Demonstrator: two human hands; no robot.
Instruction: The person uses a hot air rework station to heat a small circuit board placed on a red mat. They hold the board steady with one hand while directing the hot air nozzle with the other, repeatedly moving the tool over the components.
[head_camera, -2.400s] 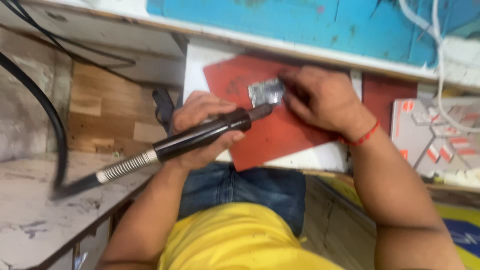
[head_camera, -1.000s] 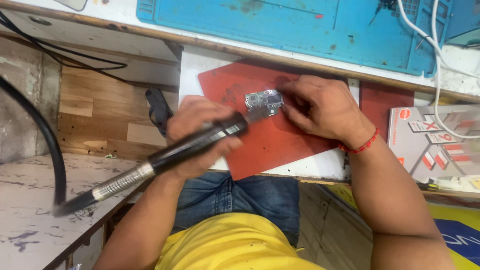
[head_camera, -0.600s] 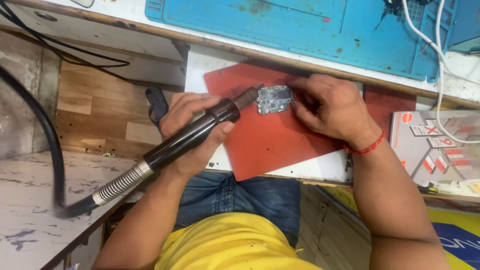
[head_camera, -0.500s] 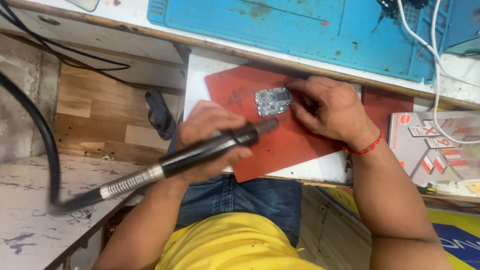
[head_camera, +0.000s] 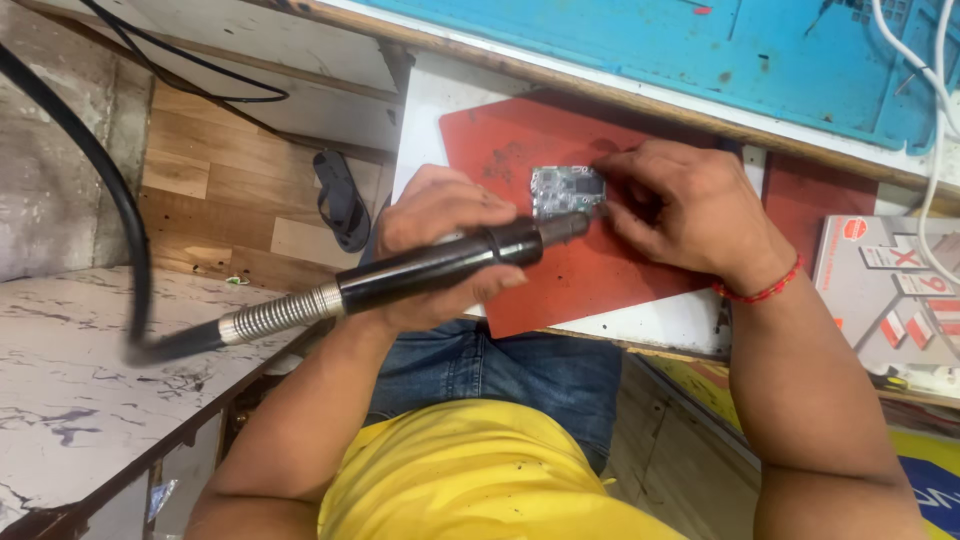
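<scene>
Now left hand (head_camera: 440, 235) grips the hot-air wand (head_camera: 440, 268); right hand (head_camera: 690, 215) fingers pinch the circuit board (head_camera: 566, 190).

Over the last seconds the left hand (head_camera: 440, 235) has kept swinging the black hot-air handle (head_camera: 440, 268): from a steep slant with its nozzle just left of the small circuit board (head_camera: 567, 191), it has dropped to a flatter lie, and its tip now sits at the board's lower edge, nearer the front edge of the red mat (head_camera: 560, 240). The board has been turned and nudged a little under the fingertips of the right hand (head_camera: 690, 215), which have closed in on its right edge.
</scene>
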